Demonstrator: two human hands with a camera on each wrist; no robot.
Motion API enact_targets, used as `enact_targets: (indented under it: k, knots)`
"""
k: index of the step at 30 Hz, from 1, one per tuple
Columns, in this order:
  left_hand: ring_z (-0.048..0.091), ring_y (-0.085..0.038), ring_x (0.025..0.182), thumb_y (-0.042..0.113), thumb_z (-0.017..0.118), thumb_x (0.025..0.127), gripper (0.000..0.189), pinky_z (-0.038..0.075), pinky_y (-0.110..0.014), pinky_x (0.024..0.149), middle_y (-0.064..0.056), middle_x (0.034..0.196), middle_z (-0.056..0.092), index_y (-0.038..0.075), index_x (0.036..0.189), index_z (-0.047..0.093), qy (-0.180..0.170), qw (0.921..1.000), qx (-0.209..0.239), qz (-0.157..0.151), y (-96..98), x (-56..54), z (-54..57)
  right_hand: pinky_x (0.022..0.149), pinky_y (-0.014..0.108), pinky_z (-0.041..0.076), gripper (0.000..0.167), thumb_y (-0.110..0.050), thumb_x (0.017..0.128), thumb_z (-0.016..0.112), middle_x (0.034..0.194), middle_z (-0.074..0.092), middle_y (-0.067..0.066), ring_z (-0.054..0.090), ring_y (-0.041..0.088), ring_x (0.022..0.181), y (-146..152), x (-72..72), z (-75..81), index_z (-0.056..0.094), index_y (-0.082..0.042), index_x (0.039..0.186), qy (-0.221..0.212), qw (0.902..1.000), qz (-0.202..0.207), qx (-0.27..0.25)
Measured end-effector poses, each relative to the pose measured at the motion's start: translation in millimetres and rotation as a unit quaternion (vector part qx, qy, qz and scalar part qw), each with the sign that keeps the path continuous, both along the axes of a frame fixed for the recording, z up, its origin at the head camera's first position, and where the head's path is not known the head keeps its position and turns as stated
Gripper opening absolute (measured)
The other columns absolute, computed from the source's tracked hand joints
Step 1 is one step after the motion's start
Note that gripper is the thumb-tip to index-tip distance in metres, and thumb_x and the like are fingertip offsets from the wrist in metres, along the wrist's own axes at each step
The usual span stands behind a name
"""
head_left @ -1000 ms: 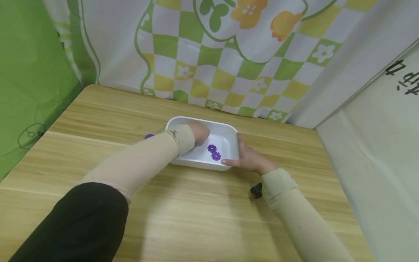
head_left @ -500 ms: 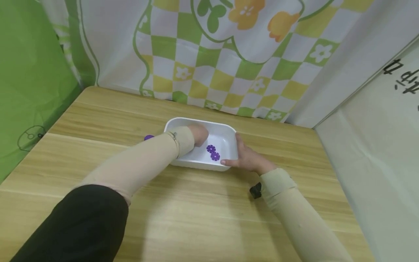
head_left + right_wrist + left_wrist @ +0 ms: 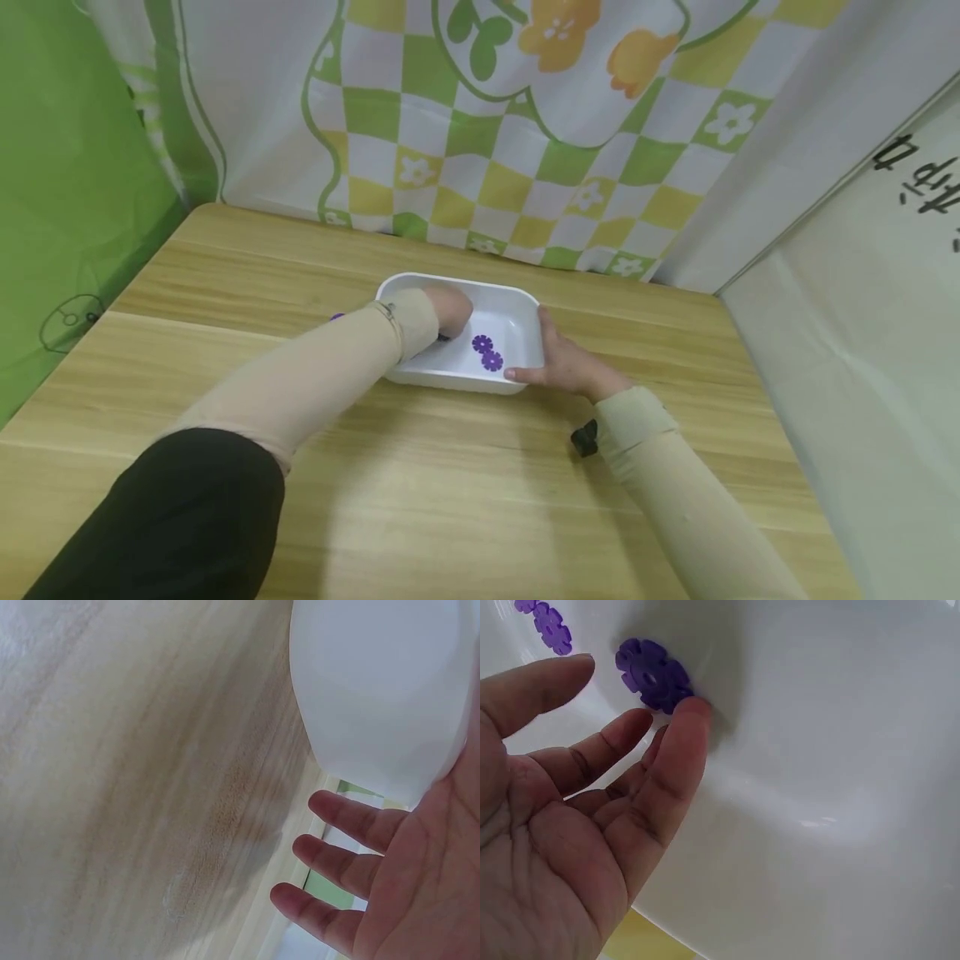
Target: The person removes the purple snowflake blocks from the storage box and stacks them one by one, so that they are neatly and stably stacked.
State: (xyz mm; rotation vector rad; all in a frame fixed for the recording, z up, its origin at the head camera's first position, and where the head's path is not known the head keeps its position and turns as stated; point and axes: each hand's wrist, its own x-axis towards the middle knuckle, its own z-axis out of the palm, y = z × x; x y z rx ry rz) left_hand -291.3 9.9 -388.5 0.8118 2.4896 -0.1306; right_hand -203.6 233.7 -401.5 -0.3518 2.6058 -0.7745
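A white plastic tray [image 3: 457, 383] stands on the wooden table. My left hand [image 3: 448, 310] reaches down into its left part. In the left wrist view its index fingertip is right at the edge of a dark purple, notched snowflake disc [image 3: 652, 675], while the thumb stays apart from it. Two joined purple snowflake discs [image 3: 487, 353] lie on the tray floor, right of the hand. My right hand [image 3: 573, 362] holds the tray's right end, thumb at the near rim; three loosely extended fingers [image 3: 337, 866] show below the tray wall in the right wrist view.
A purple piece [image 3: 337, 317] lies left of the tray, mostly hidden by the left sleeve. A small black object [image 3: 585, 437] shows beside the right cuff. A checked curtain [image 3: 517, 167] hangs behind the table [image 3: 427, 500], with a pale wall [image 3: 862, 375] on the right.
My left hand has shifted slightly within the tray, and a dark spot now shows just below it. The right hand and the two joined discs keep their places on the tray.
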Motion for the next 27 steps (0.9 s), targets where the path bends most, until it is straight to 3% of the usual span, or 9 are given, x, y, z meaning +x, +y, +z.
enact_targets:
  k: [4,9,14,18,23,27]
  knots:
    - [0.06,-0.022,0.085,0.001,0.064,0.09,0.017,0.054,-0.032,0.074,-0.014,0.11,0.067,0.001,0.106,0.069,-0.017,0.9998,-0.008,0.002,-1.5,5.4,10.1,0.117,0.057,0.032,0.133,-0.048,0.086,0.081,0.154,0.026,0.044,0.041,0.055,0.137,1,1.9,1.1,-0.018,0.005,0.157,0.001,1.0,-0.002,0.007]
    - [0.062,-0.025,0.09,0.0,0.068,0.089,0.015,0.055,-0.033,0.076,-0.015,0.109,0.067,0.002,0.104,0.069,-0.005,0.9993,-0.029,-0.021,-3.5,10.9,17.1,0.115,0.058,0.034,0.133,-0.048,0.087,0.081,0.151,0.03,0.046,0.045,0.055,0.134,1,3.3,0.4,-0.018,0.007,0.156,0.008,1.0,0.001,-0.002]
    - [0.06,-0.023,0.086,-0.001,0.068,0.088,0.015,0.055,-0.031,0.073,-0.014,0.107,0.066,0.002,0.102,0.069,-0.016,0.9996,-0.019,-0.01,-7.8,12.6,22.4,0.115,0.058,0.035,0.132,-0.045,0.086,0.082,0.15,0.031,0.046,0.046,0.055,0.133,0,1.2,-0.5,-0.017,0.007,0.156,0.024,0.9996,0.01,-0.011]
    - [0.061,-0.024,0.089,-0.001,0.073,0.084,0.015,0.056,-0.034,0.08,-0.011,0.104,0.066,0.004,0.098,0.069,-0.02,0.9997,-0.012,-0.003,-12.5,18.7,28.8,0.116,0.057,0.033,0.133,-0.046,0.086,0.082,0.153,0.027,0.045,0.044,0.053,0.135,1,-0.7,-2.1,-0.018,0.008,0.156,0.027,0.9994,0.018,-0.012]
    - [0.063,-0.027,0.099,-0.001,0.074,0.085,0.021,0.055,-0.036,0.092,-0.014,0.11,0.068,0.002,0.106,0.07,0.007,0.9983,-0.028,-0.052,-11.7,25.6,31.3,0.117,0.056,0.031,0.133,-0.044,0.086,0.082,0.156,0.024,0.043,0.041,0.053,0.138,1,-0.6,-1.5,-0.018,0.007,0.157,0.021,0.9996,0.014,-0.013]
    - [0.064,-0.027,0.102,-0.001,0.075,0.086,0.027,0.054,-0.036,0.094,-0.015,0.115,0.068,0.001,0.112,0.069,0.011,0.9979,-0.036,-0.053,-9.2,25.8,28.7,0.117,0.055,0.031,0.132,-0.044,0.086,0.082,0.156,0.024,0.043,0.041,0.053,0.138,1,-0.3,-1.2,-0.018,0.007,0.157,0.016,0.9997,0.011,-0.015]
